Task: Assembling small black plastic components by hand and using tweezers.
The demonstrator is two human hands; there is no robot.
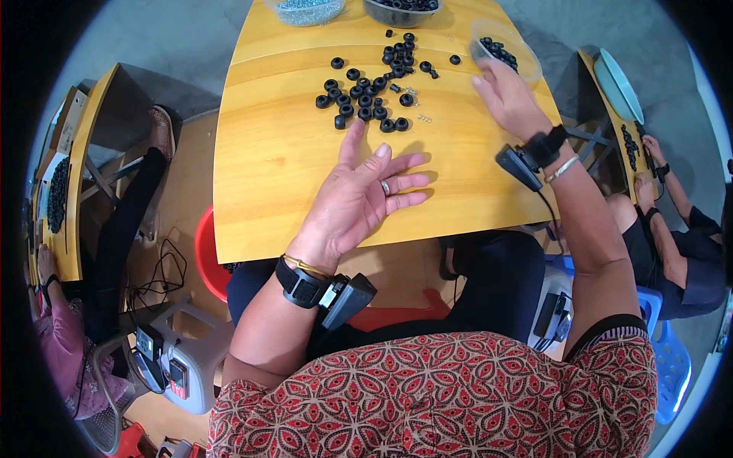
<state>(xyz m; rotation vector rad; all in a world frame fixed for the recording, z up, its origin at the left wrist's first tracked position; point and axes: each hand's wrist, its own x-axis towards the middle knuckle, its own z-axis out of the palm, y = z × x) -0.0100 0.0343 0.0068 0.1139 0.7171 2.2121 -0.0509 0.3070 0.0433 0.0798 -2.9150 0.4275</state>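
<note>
Palm turned up, my left hand (370,183) is open over the wooden table, holding nothing. Its index fingertip touches or nearly touches the near edge of a loose group of black ring-shaped pieces (365,99). My right hand (510,95) is at the near rim of a clear plastic container (534,70) at the table's far right. Its thumb and index finger are apart, while its other fingers are mostly hidden. Black pieces (500,52) lie inside that container. Tiny clear bits (424,118) lie beside the group, and a small black spool-shaped piece (434,74) is among the scattered ones.
At the far edge stand a tub of pale blue bits (309,11) and a bowl of black pieces (403,11). Below the table's left edge is a red basin (210,256). People work at side tables; a teal basin (617,84) stands on the right one.
</note>
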